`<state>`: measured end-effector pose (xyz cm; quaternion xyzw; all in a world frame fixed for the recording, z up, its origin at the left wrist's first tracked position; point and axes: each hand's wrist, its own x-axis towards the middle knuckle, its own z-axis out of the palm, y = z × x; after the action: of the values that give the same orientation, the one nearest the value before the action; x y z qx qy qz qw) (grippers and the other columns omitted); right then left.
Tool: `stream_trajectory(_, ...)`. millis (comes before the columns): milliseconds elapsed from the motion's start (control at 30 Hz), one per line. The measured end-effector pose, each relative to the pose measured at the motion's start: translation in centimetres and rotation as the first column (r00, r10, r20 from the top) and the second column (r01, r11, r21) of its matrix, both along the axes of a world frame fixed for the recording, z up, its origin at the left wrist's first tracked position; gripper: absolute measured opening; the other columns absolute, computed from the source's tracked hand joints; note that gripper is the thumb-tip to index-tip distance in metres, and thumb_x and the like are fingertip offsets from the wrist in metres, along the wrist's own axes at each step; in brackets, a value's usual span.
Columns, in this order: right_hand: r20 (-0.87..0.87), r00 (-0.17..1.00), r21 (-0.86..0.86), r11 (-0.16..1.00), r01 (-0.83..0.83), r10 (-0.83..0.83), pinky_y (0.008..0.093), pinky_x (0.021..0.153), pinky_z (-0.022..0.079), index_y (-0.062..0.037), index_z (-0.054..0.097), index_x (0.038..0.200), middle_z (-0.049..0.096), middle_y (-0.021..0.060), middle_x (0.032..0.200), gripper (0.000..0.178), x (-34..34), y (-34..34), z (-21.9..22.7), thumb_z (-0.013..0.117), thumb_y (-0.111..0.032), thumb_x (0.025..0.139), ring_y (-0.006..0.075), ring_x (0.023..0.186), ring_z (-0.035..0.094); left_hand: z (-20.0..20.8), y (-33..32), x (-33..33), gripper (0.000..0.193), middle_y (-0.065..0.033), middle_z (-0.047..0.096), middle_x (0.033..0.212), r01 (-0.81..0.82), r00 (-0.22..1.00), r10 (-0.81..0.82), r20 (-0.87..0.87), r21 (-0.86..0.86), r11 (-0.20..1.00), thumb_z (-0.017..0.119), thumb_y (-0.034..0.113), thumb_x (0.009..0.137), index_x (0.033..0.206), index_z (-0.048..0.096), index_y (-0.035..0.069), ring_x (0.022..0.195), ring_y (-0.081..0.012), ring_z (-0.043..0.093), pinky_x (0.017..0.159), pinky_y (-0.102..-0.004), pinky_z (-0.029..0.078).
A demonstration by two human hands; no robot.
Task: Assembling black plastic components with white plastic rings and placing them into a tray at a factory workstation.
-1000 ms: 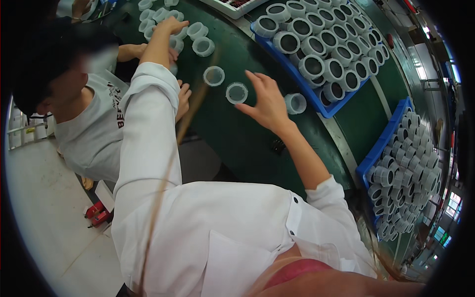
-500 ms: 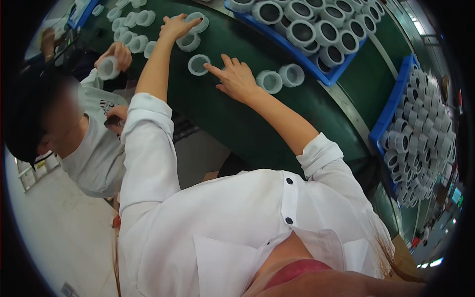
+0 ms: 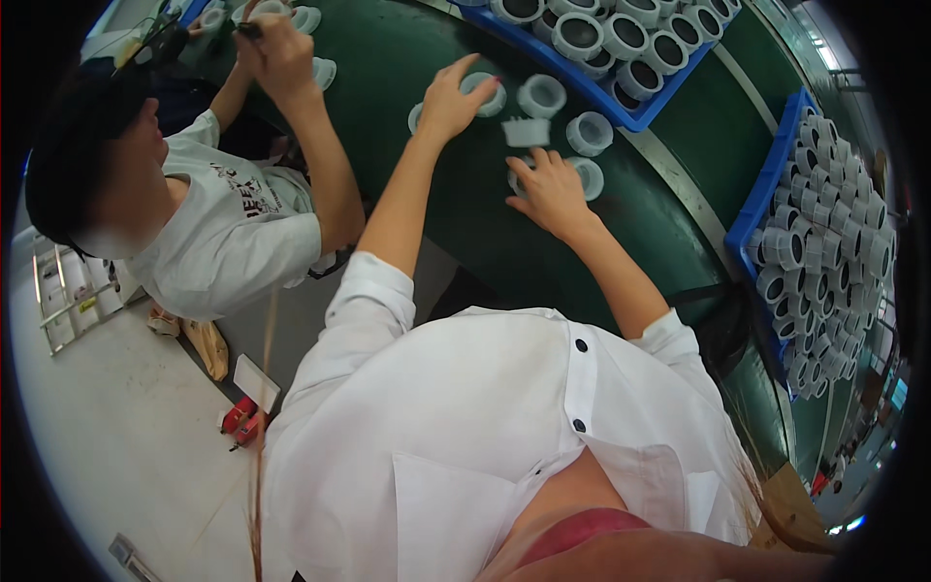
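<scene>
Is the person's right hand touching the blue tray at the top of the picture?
Apart. The head view shows the right hand short of the blue tray, with a white ring and green table between them.

Saw printed lettering (image 3: 233, 186) on the chest of the pale grey T-shirt (image 3: 247, 241) worn by the co-worker (image 3: 328, 175). Found it set in from the collar edge, in dark, blocky characters with smaller dark marks alongside. Made out letter shapes only in part, bent by folds and seen at a slant. Noted also a small yellow patch (image 3: 88, 304) on the metal rack (image 3: 44, 303), too tiny to tell as a label. Spotted a bright blue panel (image 3: 900, 393) far beyond the right edge of the tabletop (image 3: 388, 68), too small to tell whether sign, screen or window.
</scene>
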<state>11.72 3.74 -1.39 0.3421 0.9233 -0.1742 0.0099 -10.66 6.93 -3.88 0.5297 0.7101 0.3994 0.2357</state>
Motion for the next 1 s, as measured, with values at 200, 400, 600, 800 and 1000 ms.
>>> stream_trajectory(200, -0.312, 0.949, -0.048, 0.999, 0.024, -0.038, 0.0435, 0.095, 0.045, -0.0122, 0.054, 0.130, 0.049, 0.0197, 0.131, 0.059, 3.1, -2.3, 3.5, 0.077, -0.024, 0.077, 0.0350, 0.113, 0.053, -6.1, -2.1, -6.1, 0.058, -0.0297, 0.039, 0.137, -0.508, 0.744, 0.591, -0.311, 0.311, 0.803, 0.067, 0.026, 0.084, 0.127, 0.048, -0.007, 0.129, -0.0452, 0.037, 0.108, -0.0489, 0.031)
stream_trajectory(400, -0.329, 0.942, -0.198, 0.980, 0.004, -0.070, 0.0402, 0.090, 0.048, -0.0118, 0.055, 0.128, 0.052, 0.0149, 0.130, 0.052, 4.5, -3.5, 5.1, 0.075, -0.020, 0.080, 0.0313, 0.109, 0.055, -2.1, 2.1, -9.3, 0.057, -0.0296, 0.051, 0.129, -0.893, 0.418, 0.887, -0.198, 0.090, 0.441, 0.063, 0.029, 0.088, 0.129, 0.047, -0.007, 0.119, -0.0434, 0.050, 0.102, -0.0468, 0.039)
stream_trajectory(600, -0.354, 0.933, -0.212, 0.977, -0.016, -0.061, 0.0393, 0.090, 0.049, -0.0105, 0.057, 0.124, 0.052, 0.0152, 0.129, 0.046, 4.8, -3.8, 4.6, 0.073, -0.017, 0.081, 0.0314, 0.110, 0.055, -3.8, 4.5, -14.9, 0.068, -0.0294, 0.054, 0.128, -0.924, 0.350, 0.931, -0.104, -0.202, 0.325, 0.068, 0.033, 0.083, 0.132, 0.043, -0.007, 0.117, -0.0418, 0.054, 0.100, -0.0455, 0.041)
stream_trajectory(800, -0.499, 0.845, -0.180, 0.976, 0.119, -0.195, 0.0414, 0.088, 0.049, -0.0072, 0.060, 0.118, 0.057, 0.0136, 0.122, 0.041, 5.9, -1.7, 4.1, 0.073, -0.016, 0.081, 0.0323, 0.107, 0.057, -7.4, 3.9, -15.3, 0.093, -0.0244, 0.054, 0.130, -0.655, 0.700, 0.677, -0.229, 0.174, 0.736, 0.081, 0.038, 0.071, 0.141, 0.034, -0.003, 0.118, -0.0381, 0.055, 0.100, -0.0442, 0.041)
stream_trajectory(1000, -0.642, 0.560, -0.092, 0.778, 0.622, -0.524, 0.0384, 0.090, 0.049, -0.0053, 0.062, 0.120, 0.062, 0.0145, 0.117, 0.044, 10.3, 2.5, 1.0, 0.074, -0.022, 0.082, 0.0300, 0.106, 0.060, -6.1, 1.5, -5.4, 0.073, -0.0179, 0.054, 0.131, -0.150, 0.940, 0.062, 0.336, 0.242, 0.959, 0.079, 0.020, 0.081, 0.139, 0.041, -0.002, 0.120, -0.0250, 0.054, 0.100, -0.0345, 0.043)
